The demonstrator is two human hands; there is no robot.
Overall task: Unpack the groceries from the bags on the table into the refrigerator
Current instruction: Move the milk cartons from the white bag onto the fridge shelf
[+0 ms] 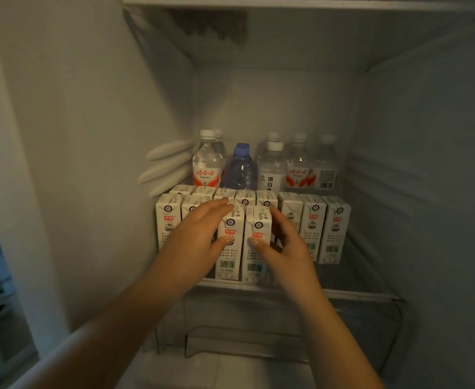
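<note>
Inside the open refrigerator, two white milk cartons stand side by side at the front of the glass shelf (351, 293). My left hand (194, 234) holds the left carton (229, 256), thumb on its front and fingers along its left side. My right hand (284, 242) holds the right carton (256, 259) the same way from the right. Several more identical milk cartons (312, 220) stand in rows behind and beside them. Behind those stand several water bottles (206, 161), one with a blue cap (240, 167).
A clear drawer (258, 332) sits below the shelf. White door-side ribs (169, 164) stick out at the left wall. Another shelf (286, 2) runs across the top. Bare shelf shows to the right of the cartons near the right wall.
</note>
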